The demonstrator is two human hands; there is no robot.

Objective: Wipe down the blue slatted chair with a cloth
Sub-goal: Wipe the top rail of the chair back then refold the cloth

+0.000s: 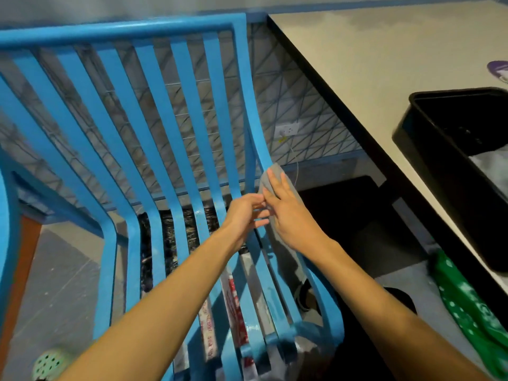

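The blue slatted chair [154, 127] fills the left and middle of the head view, its back slats curving down into the seat. A grey cloth [270, 173] is draped over the rightmost slat where back meets seat. My right hand [288, 213] lies flat on the cloth, fingers stretched, pressing it against that slat. My left hand [244, 215] is just to its left, fingers curled around the neighbouring slat and pinching the cloth's edge beside my right fingers. Most of the cloth is hidden under my right hand.
A pale table [384, 59] with a dark edge runs along the right, carrying a black tub [428, 149]. A green dotted cloth [467, 306] hangs by the table's edge. Printed wrappers [233, 303] show under the seat slats. A wall socket [287, 130] sits behind the chair.
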